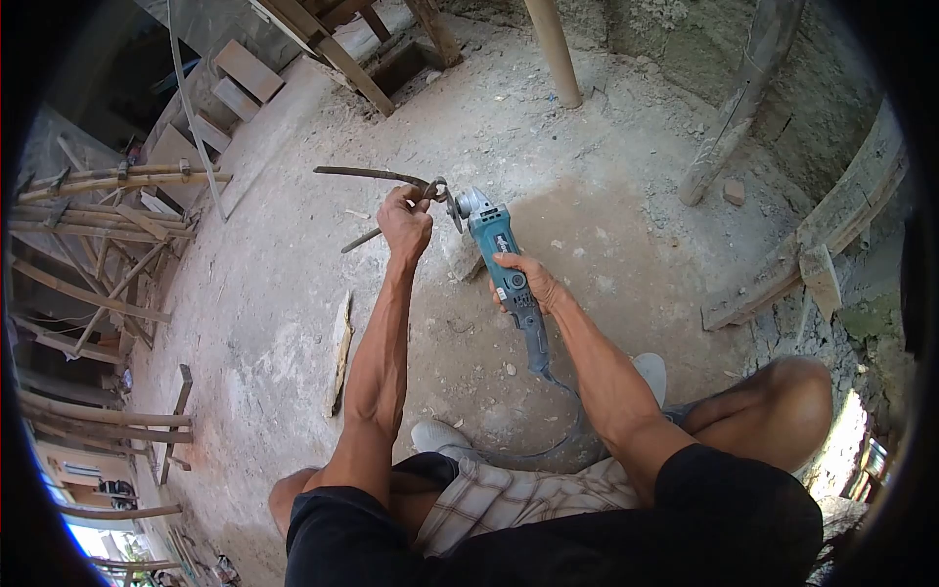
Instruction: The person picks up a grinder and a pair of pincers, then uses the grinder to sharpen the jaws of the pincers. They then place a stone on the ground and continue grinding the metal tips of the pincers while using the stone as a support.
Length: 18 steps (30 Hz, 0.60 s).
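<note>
A teal angle grinder is gripped round its body by my right hand, its head pointing away from me. The grinder's disc is beside the curved jaws of a pair of dark metal pincers; whether they touch I cannot tell. My left hand is closed around the pincers close to the jaws. One long handle reaches out to the left, the other slants down past my wrist.
A split piece of wood lies left of my knees. The grinder's cable runs back between my legs. Wooden posts stand ahead, a beam frame at right, bamboo poles at left.
</note>
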Motion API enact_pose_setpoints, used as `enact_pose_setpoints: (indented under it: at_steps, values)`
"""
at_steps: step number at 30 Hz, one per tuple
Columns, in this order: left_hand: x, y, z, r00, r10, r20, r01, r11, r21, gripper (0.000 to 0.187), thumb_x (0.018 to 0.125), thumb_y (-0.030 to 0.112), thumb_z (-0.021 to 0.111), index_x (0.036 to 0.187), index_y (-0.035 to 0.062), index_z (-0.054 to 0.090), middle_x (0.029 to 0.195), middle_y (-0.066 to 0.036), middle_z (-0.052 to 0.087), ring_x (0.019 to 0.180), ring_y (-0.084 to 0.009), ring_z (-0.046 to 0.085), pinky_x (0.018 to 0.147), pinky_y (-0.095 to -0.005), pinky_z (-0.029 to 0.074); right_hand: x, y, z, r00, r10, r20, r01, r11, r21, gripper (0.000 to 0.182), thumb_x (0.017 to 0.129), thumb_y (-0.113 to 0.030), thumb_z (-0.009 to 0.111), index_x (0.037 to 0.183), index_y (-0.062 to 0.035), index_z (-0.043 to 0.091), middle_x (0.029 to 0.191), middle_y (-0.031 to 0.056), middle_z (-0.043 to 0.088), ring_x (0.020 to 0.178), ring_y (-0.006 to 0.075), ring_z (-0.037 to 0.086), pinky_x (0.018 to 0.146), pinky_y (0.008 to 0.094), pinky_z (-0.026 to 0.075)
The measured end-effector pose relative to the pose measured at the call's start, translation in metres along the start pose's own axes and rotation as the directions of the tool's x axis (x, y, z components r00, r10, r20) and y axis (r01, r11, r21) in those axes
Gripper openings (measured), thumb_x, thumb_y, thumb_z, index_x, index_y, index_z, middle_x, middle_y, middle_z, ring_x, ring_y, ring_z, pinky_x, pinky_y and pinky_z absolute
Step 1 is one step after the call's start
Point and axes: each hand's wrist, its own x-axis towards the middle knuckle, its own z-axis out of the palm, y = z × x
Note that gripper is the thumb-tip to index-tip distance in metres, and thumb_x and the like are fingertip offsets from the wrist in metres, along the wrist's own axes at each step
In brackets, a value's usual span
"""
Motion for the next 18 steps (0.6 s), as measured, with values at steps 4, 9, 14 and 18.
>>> enact_pose_setpoints:
  at_steps: [4, 9, 14, 18]
  values:
    - [-0.001, -0.009, 0.007, 1.000, 0.004, -0.026, -0.005, 0.999, -0.050, 0.013, 0.073, -0.003, 0.072, 0.085, 0.0007, 0.066, 0.073, -0.009, 0.066, 0.057, -0.0172, 0.056, 0.056, -0.0330, 0.043, 0.000, 0.003, -0.001, 1.000, -0.002, -0.020, 0.002, 1.000, 0.002, 0.049, 0.076, -0.047, 0.071, 0.094, -0.0046, 0.054, 0.071, 0.0092, 0.064, 0.053, 0.0156, 0.065, 0.044, 0.0293, 0.056]
    - [-0.005, 0.002, 0.005, 1.000, 0.005, 0.000, -0.005, 0.998, -0.055, 0.013, 0.074, -0.004, 0.071, 0.085, 0.0002, 0.065, 0.073, -0.010, 0.066, 0.060, -0.0186, 0.058, 0.058, -0.0340, 0.044, 0.003, 0.004, -0.006, 1.000, 0.007, -0.020, -0.007, 1.000, 0.005, 0.051, 0.077, -0.050, 0.070, 0.094, -0.0043, 0.054, 0.071, 0.0097, 0.064, 0.053, 0.0162, 0.065, 0.045, 0.0303, 0.056]
    - [-0.007, 0.006, 0.007, 1.000, 0.001, -0.012, -0.002, 0.999, -0.046, 0.014, 0.074, -0.005, 0.070, 0.084, 0.0009, 0.063, 0.073, -0.010, 0.065, 0.062, -0.0200, 0.059, 0.059, -0.0352, 0.045, 0.002, 0.004, -0.013, 1.000, 0.000, -0.007, 0.000, 1.000, 0.017, 0.056, 0.077, -0.056, 0.070, 0.094, -0.0045, 0.055, 0.071, 0.0106, 0.064, 0.054, 0.0169, 0.065, 0.046, 0.0314, 0.056]
    - [-0.002, 0.004, 0.007, 0.999, -0.022, -0.032, 0.021, 0.999, -0.044, 0.013, 0.075, -0.004, 0.070, 0.085, 0.0011, 0.063, 0.073, -0.010, 0.065, 0.061, -0.0195, 0.058, 0.059, -0.0348, 0.045, 0.000, 0.007, -0.013, 0.998, -0.040, -0.040, 0.041, 0.999, 0.031, 0.056, 0.078, -0.057, 0.069, 0.095, -0.0052, 0.054, 0.074, 0.0112, 0.065, 0.055, 0.0180, 0.065, 0.047, 0.0327, 0.057]
